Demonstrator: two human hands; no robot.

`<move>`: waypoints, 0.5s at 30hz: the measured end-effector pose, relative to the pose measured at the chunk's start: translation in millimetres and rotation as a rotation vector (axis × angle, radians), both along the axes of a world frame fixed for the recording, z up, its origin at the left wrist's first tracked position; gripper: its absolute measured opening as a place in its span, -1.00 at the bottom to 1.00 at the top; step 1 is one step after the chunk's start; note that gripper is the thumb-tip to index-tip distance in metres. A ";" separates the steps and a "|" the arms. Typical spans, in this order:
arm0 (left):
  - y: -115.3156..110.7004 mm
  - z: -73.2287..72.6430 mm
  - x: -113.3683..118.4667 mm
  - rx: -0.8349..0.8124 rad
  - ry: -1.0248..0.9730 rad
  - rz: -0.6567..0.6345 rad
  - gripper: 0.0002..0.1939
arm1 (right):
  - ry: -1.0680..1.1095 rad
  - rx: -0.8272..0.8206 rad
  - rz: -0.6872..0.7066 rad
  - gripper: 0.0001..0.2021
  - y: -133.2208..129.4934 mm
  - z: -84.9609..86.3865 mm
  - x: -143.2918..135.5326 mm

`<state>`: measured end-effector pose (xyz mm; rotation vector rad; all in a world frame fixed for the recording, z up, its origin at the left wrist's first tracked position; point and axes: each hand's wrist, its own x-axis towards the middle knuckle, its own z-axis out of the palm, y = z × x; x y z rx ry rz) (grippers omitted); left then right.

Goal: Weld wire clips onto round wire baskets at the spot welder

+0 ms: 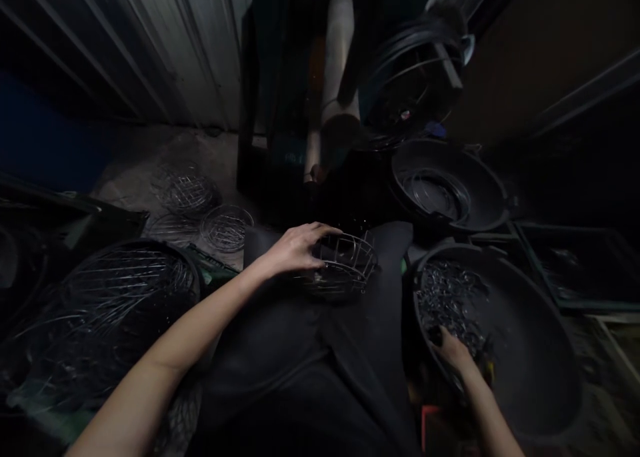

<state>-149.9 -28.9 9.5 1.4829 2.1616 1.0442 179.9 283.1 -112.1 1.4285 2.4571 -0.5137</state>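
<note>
A round wire cage [350, 260], made of bent metal rods, rests tilted over my lap. My left hand [303, 247] grips its left side, with fingers over the top and the thumb lower down. At the near left rim of a wide black basin [535, 350] is my right hand [453, 350], blurred, its fingers curled at a small dark thing I cannot make out. Small metal pieces [450, 297] lie heaped in the basin's left side, just beyond that hand. Something yellow and dark shows beside the right wrist, too blurred to name.
A large tub [197, 270] of loose wire rods stands at the left. Several wire cages [227, 227] lie on the floor beyond it. Farther right, a second black basin [480, 184] holds wire rings. A machine with a pale metal cylinder [340, 50] rises straight ahead. The light is dim.
</note>
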 end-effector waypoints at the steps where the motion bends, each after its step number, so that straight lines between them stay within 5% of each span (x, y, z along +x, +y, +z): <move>1: 2.9 -4.1 3.7 -0.016 0.008 -0.004 -0.40 | -0.007 -0.053 -0.004 -0.92 -2.0 -8.2 3.3; 4: -2.6 -17.8 13.8 -0.049 0.053 0.054 -0.27 | 0.019 -0.113 -0.025 -0.95 -6.3 -18.1 6.4; 8: -29.7 -43.0 22.6 0.048 -0.014 0.234 0.03 | 0.040 -0.087 -0.110 -0.89 -1.3 -10.9 11.4; 15: -39.8 -75.8 20.9 0.181 -0.235 0.271 -0.04 | 0.053 0.140 -0.397 -0.61 1.5 -2.2 14.4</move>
